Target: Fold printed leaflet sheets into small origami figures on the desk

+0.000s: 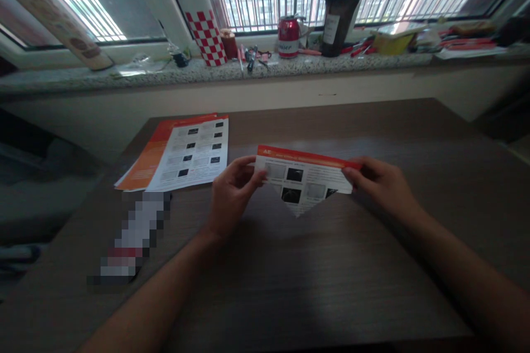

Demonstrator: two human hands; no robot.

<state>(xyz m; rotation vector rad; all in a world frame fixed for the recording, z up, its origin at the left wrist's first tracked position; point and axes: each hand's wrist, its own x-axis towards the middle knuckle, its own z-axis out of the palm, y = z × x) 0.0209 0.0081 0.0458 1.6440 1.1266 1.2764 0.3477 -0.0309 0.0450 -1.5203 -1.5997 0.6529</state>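
A folded sheet of printed paper (304, 179) is held up over the middle of the table. Its long top edge carries an orange-red strip, and its lower part narrows to a downward point. My left hand (236, 190) pinches the left end between thumb and fingers. At the right end, my right hand (381, 182) grips the corner the same way. Small dark pictures and lines of text cover the white face; the back of the paper is hidden.
Printed sheets (194, 154) with orange parts lie at the table's back left. A pixelated object (136, 237) is in front of them. Along the granite windowsill (256, 71) stand a checkered bottle (207, 38), a red can (289, 38), a dark cup (339, 22) and clutter.
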